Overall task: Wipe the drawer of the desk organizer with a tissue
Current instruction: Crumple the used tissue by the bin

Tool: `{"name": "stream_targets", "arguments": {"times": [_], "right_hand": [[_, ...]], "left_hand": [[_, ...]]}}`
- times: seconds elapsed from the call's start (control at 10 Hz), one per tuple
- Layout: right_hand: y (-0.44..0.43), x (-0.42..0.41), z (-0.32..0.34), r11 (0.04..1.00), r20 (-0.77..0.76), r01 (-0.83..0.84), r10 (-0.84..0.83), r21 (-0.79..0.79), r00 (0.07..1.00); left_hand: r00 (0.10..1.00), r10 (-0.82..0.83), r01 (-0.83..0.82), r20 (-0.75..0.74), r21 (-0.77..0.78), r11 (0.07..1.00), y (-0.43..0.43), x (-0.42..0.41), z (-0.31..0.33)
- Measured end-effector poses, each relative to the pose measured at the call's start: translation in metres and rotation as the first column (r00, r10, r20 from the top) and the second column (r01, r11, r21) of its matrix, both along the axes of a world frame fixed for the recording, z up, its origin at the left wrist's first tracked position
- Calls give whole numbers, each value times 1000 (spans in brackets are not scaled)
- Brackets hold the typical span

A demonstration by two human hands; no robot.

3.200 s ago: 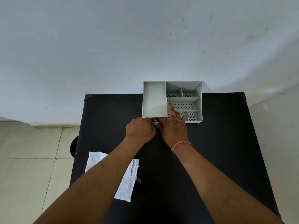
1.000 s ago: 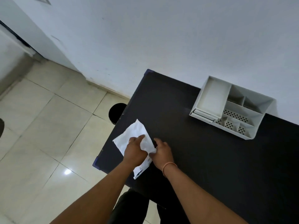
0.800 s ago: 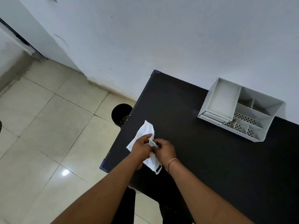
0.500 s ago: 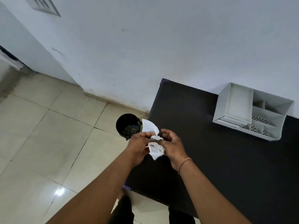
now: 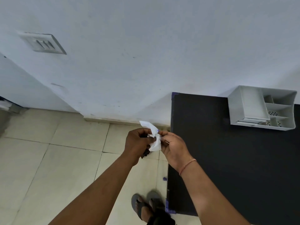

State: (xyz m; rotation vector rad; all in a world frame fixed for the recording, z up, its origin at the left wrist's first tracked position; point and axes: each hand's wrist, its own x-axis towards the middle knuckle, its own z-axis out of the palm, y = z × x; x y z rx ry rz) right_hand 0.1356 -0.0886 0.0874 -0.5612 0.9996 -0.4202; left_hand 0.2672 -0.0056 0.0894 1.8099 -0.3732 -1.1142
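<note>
A crumpled white tissue is held in the air between both hands, left of the table and over the tiled floor. My left hand pinches it from the left, my right hand from the right; its top corner sticks up above the fingers. The grey desk organizer stands on the black table at the far right, against the wall. Its drawer sits at the front left with its front edge slightly out. Both hands are well away from the organizer.
A white wall runs behind, with a switch plate at upper left. Beige floor tiles fill the left. My sandalled feet stand beside the table's left edge. A small dark bit shows under my left hand.
Both hands left the organizer, picked the tissue up off the table and bunched it while carrying it left, off the table. The view swung left; the black bin is now hidden.
</note>
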Motion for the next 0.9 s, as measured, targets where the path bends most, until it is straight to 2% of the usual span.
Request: {"name": "stream_targets", "arguments": {"times": [0.1, 0.2, 0.3, 0.4, 0.5, 0.6, 0.7, 0.8, 0.9], "right_hand": [[-3, 11, -6, 972, -102, -135, 117, -193, 988], [-8, 33, -30, 855, -364, -298, 140, -425, 921], [-11, 52, -56, 878, -356, -238, 84, -415, 931], [-15, 86, -114, 892, -515, -205, -36, -403, 856], [-15, 110, -168, 903, -647, -218, -82, -371, 758], [-15, 143, -275, 929, -762, -263, -31, -261, 647], [-14, 157, -337, 955, -779, -252, 37, -157, 625], [-8, 172, -437, 986, -729, -164, 89, -33, 678], [-15, 186, -500, 993, -685, -120, 99, 17, 722]], "left_hand": [[998, 52, -51, -19, 37, 998, -9, 15, -6], [973, 18, -4, -230, 58, 998, -22, 49, -26], [948, -53, 72, -314, 48, 996, -30, 72, -46], [971, 12, 32, -239, 181, 983, -37, 110, -100], [998, -7, 27, -66, 311, 950, -39, 139, -163], [977, -213, 180, 30, 433, 884, -40, 171, -258], [950, -309, 254, 47, 463, 849, -39, 180, -312], [906, -402, 303, 133, 458, 836, -36, 191, -394], [873, -440, 314, 210, 448, 837, -43, 197, -443]]}}
